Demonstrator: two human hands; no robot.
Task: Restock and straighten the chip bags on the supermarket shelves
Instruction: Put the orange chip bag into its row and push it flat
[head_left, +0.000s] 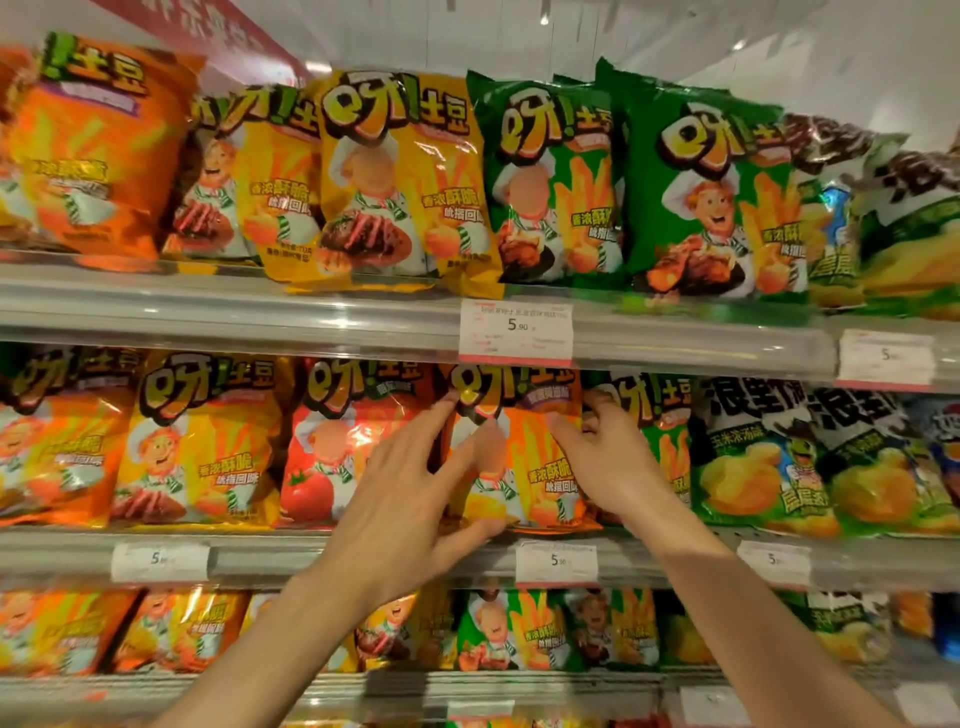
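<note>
Orange chip bag is standing on the middle shelf, probably light, puffy and slippery; left hand is pressing straight, spread fingers on its left side, right hand is pinching its right edge, likely the safest hold

Upright orange chip bag on middle shelf, between red tomato bag and green bag.

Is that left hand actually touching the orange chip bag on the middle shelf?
Touching. The head view shows the left hand spread against the orange bag, index fingertip near its top and thumb at its bottom edge.
</note>
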